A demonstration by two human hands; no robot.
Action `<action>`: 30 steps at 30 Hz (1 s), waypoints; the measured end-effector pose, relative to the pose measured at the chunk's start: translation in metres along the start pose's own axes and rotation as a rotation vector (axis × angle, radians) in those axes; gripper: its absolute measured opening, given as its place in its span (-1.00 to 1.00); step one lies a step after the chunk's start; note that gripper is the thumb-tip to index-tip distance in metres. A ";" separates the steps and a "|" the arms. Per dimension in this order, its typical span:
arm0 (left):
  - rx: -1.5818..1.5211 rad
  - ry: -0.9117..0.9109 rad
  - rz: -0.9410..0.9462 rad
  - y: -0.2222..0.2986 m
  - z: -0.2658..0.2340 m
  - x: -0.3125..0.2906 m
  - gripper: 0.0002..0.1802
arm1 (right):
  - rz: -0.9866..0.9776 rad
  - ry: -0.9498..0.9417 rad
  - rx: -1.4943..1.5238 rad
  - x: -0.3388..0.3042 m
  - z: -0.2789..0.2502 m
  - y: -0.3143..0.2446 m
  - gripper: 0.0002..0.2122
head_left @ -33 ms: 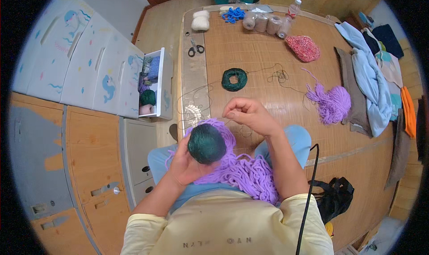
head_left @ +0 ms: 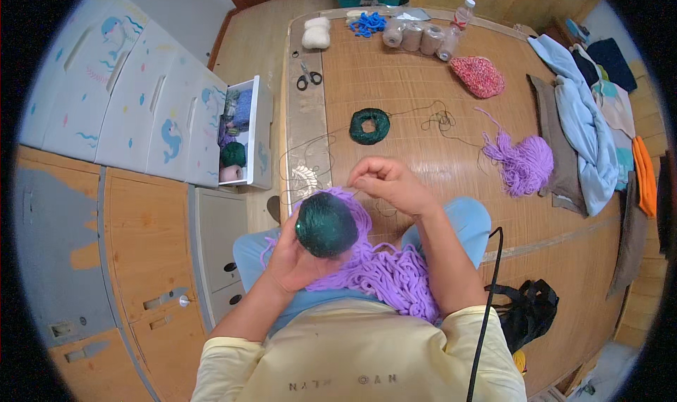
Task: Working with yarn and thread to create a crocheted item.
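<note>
- Change check: against the frame just before, nothing has shifted. Both hands, the ball and the strand sit in the same places, so the hold is unchanged.
- Your left hand (head_left: 293,261) cups the dark green yarn ball (head_left: 326,224) from below, fingers curled closed around it. The ball is near you, over your lap, left of centre.
- Your right hand (head_left: 384,183) is raised just beyond the ball, with the fingers pinched together. A thin dark strand (head_left: 430,120) appears to run from there, but the contact itself is too fine to confirm.
- That strand trails away across the bench (head_left: 423,63) towards the green yarn ring (head_left: 369,125), which lies flat, further off and apart from both hands.
- A loose purple yarn heap (head_left: 391,275) lies on your lap, touching the ball's underside and your left hand.
- Further right on the bench lies a second purple yarn bundle (head_left: 525,163), well apart.
- The scissors (head_left: 308,77) lie at the far left edge of the bench, untouched.
- The open drawer (head_left: 243,130) on the left holds more yarn.
</note>
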State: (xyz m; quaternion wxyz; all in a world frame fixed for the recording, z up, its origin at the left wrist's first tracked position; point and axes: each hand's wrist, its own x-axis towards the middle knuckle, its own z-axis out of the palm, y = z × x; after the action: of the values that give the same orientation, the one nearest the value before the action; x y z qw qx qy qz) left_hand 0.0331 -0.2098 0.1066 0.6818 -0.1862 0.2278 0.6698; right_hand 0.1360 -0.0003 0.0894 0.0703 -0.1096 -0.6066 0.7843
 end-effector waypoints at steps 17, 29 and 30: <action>0.628 0.038 0.192 0.018 -0.005 0.020 -0.45 | -0.125 0.315 -0.012 0.023 0.031 0.079 -0.84; 0.544 0.026 0.206 0.033 -0.014 0.010 -0.43 | -0.089 0.200 0.026 0.028 0.040 0.071 -0.86; 0.541 0.026 0.207 0.035 -0.014 0.010 -0.43 | -0.087 0.197 0.025 0.028 0.041 0.070 -0.86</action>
State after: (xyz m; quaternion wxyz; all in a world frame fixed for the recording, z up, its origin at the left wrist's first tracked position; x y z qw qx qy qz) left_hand -0.0031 -0.2083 0.0913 0.6317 0.0181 0.4248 0.6482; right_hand 0.1005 -0.0494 0.0291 0.1649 -0.1590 -0.5910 0.7734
